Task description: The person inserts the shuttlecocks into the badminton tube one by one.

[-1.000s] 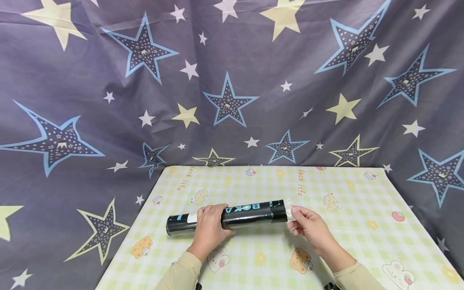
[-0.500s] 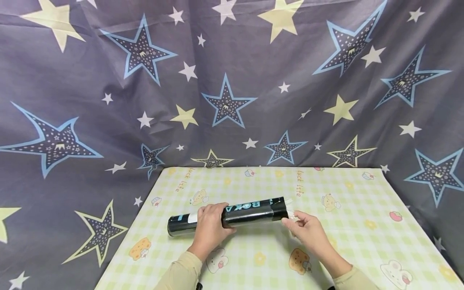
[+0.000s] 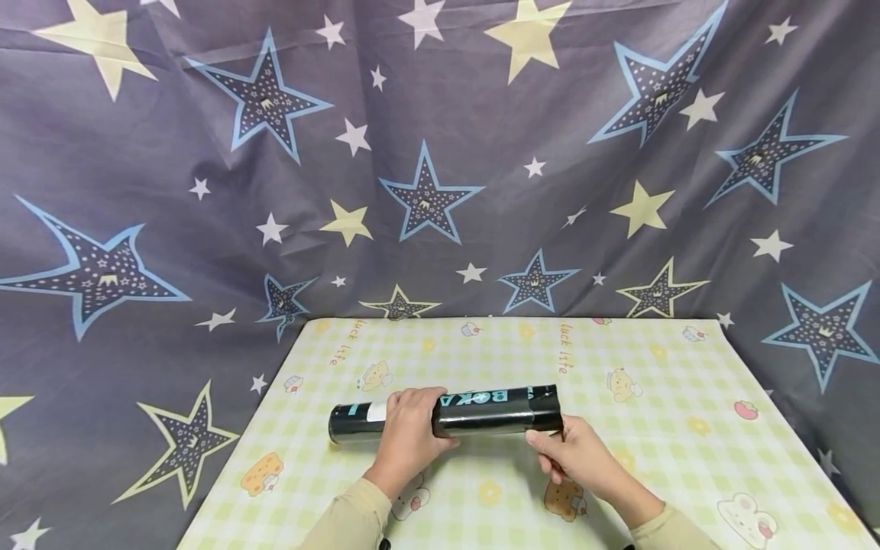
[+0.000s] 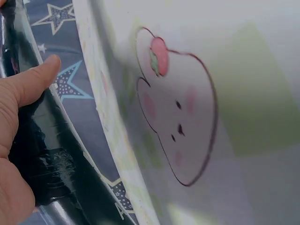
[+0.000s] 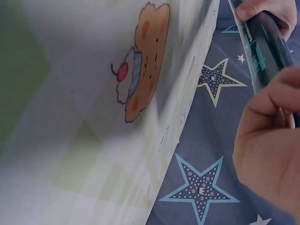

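Note:
A black shuttlecock tube with turquoise lettering lies nearly level, held just above the checked tabletop. My left hand grips it left of its middle, with the palm over the top and the thumb along the near side. In the left wrist view the thumb stretches across the shiny tube. My right hand holds the tube's right end, its thumb at the lower near edge and the index finger at the end opening. Bent fingers of the right hand show beside the tube in the right wrist view. The tube's contents are hidden.
A green-and-white checked cloth with cartoon prints covers the table. Behind it and at both sides hangs a dark grey curtain patterned with stars.
White feathers sticking out of the tube's right end are out of sight now. The right hand has shifted from them onto the tube's end. The tube has levelled and moved slightly right.

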Available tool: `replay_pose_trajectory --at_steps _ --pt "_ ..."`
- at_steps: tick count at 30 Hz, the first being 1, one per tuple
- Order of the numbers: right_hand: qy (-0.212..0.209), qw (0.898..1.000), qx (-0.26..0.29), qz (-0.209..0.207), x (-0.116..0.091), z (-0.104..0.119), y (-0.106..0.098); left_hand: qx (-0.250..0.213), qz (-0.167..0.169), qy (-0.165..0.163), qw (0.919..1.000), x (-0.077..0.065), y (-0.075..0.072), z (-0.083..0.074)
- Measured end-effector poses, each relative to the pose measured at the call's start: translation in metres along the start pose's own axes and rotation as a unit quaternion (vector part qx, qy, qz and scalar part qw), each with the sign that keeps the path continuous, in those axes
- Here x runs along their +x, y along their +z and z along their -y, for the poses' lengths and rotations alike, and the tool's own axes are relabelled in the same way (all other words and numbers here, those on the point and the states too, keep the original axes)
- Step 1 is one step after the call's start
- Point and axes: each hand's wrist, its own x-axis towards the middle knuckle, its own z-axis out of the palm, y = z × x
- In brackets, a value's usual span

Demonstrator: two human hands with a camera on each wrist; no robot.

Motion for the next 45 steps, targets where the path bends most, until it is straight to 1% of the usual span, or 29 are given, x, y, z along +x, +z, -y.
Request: replay_pose_trajectory --at_steps 2,4,6,9,11,14,18,20,24,26,30,34,36,40,45 --pt "0.007 1.000 0.009 0.003 0.001 0.000 0.000 0.001 0.009 0.002 1.0000 0.002 0.001 -0.002" --pt "0.017 1.000 0.015 -0.010 0.002 0.000 -0.001 0.002 0.020 -0.004 0.9998 0.004 0.003 -0.004" --pt "0.026 0.999 0.017 -0.027 0.003 0.000 -0.003 0.004 0.036 -0.012 0.9993 0.008 0.005 -0.003" --pt "0.028 0.998 0.009 -0.061 0.005 0.000 -0.011 0.006 0.061 -0.027 0.9977 0.016 0.007 0.001" --pt "0.031 0.996 0.005 -0.089 0.005 0.000 -0.021 0.012 0.076 -0.040 0.9963 0.025 0.009 0.006" --pt "0.037 0.992 -0.006 -0.120 0.004 -0.002 -0.038 0.025 0.083 -0.059 0.9945 0.038 0.012 0.015" --pt "0.052 0.989 -0.026 -0.133 0.000 -0.007 -0.062 0.057 0.086 -0.075 0.9919 0.056 0.017 0.029" --pt "0.056 0.989 -0.037 -0.134 -0.001 -0.009 -0.072 0.075 0.095 -0.083 0.9891 0.063 0.017 0.036" --pt "0.055 0.986 -0.065 -0.140 -0.001 -0.012 -0.089 0.084 0.122 -0.102 0.9836 0.073 0.018 0.044" --pt "0.055 0.985 -0.074 -0.145 -0.001 -0.013 -0.096 0.083 0.130 -0.110 0.9819 0.077 0.021 0.047" --pt "0.059 0.983 -0.084 -0.150 0.000 -0.016 -0.108 0.093 0.140 -0.129 0.9774 0.082 0.027 0.052" --pt "0.065 0.981 -0.086 -0.160 -0.001 -0.020 -0.116 0.118 0.162 -0.152 0.9678 0.080 0.033 0.055" --pt "0.071 0.980 -0.085 -0.163 -0.003 -0.021 -0.119 0.130 0.172 -0.154 0.9643 0.080 0.037 0.056" --pt "0.079 0.980 -0.081 -0.165 -0.006 -0.024 -0.121 0.146 0.174 -0.144 0.9631 0.079 0.040 0.056" --pt "0.081 0.980 -0.075 -0.164 -0.007 -0.025 -0.120 0.155 0.183 -0.141 0.9605 0.079 0.040 0.056"
